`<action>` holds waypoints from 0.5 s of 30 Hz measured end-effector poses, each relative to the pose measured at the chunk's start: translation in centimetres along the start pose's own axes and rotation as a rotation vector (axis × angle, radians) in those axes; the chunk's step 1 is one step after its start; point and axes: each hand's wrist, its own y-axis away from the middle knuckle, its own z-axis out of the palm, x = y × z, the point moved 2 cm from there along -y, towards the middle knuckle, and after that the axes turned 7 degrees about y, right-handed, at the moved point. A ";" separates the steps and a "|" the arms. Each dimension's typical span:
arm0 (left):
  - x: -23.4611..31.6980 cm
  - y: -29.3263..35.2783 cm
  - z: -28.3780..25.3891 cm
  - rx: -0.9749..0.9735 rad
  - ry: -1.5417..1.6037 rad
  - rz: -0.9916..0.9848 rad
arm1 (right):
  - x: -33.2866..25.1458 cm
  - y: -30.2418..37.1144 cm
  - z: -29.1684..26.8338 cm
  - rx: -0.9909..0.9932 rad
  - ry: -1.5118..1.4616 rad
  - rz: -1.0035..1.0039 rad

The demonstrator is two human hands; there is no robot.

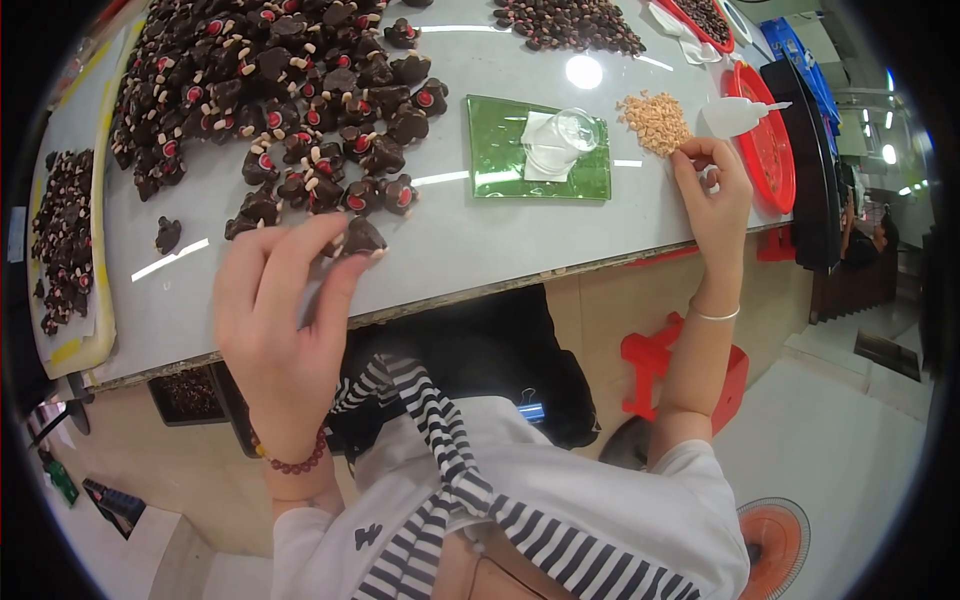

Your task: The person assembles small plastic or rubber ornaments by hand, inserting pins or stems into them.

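Note:
At the lower edge of a big heap of dark brown animal-shaped figurines (270, 70) with red and beige bits, my left hand (280, 300) has its thumb and forefinger closed around one dark brown figurine (362, 238). On the right, my right hand (715, 180) pinches at the near edge of a small pile of beige pieces (655, 120). Whatever lies between those fingertips is too small to make out. A white squeeze bottle (730, 117) with a thin nozzle lies just beyond this hand. Between my hands, a clear round container (575, 130) sits on white paper over a green mat (495, 180).
A yellow-edged tray (100, 270) of similar figurines stands at the far left. One lone figurine (168, 235) lies apart from the heap. Farther back is a pile of small dark pieces (570, 25). A red tray (770, 150) lies at right; a red stool (650, 360) stands below.

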 end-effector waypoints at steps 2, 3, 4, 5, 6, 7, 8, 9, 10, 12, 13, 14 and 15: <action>-0.3 0.1 0.1 0.004 0.029 -0.022 | -0.1 0.1 -0.1 0.000 0.005 -0.004; -0.4 0.2 0.1 0.005 0.060 -0.042 | 0.0 0.1 -0.2 0.001 0.013 -0.005; -0.3 0.2 0.0 0.004 0.065 -0.041 | 0.1 0.1 -0.3 0.002 0.017 -0.003; -0.2 0.2 -0.2 0.013 0.056 -0.083 | 0.3 0.1 -0.3 -0.016 0.013 -0.020; -0.2 0.3 -0.3 0.022 0.047 -0.126 | 0.5 0.1 -0.3 -0.035 0.010 -0.035; -0.2 0.3 -0.3 0.020 0.053 -0.125 | 0.5 0.2 -0.5 -0.034 0.015 -0.033; -0.3 0.3 -0.5 0.020 0.054 -0.125 | 0.3 0.2 -0.4 -0.051 -0.021 -0.054; -0.5 0.4 -0.6 0.020 0.055 -0.125 | 0.2 0.3 -0.5 -0.069 -0.058 -0.074; -0.9 0.6 -0.7 0.018 0.058 -0.125 | 0.3 0.4 -0.7 -0.069 -0.055 -0.072; -1.3 1.0 -1.1 0.060 0.235 -0.006 | 0.6 0.5 -1.2 -0.032 -0.025 -0.074; -1.2 1.4 -1.0 0.058 0.236 -0.006 | 0.7 0.4 -1.3 -0.033 -0.025 -0.072; -1.0 1.6 -1.2 0.108 0.458 -0.020 | 0.7 0.2 -1.4 -0.026 -0.016 -0.087; -0.7 1.9 -1.4 0.158 0.680 -0.035 | 0.6 0.1 -1.4 -0.019 -0.007 -0.100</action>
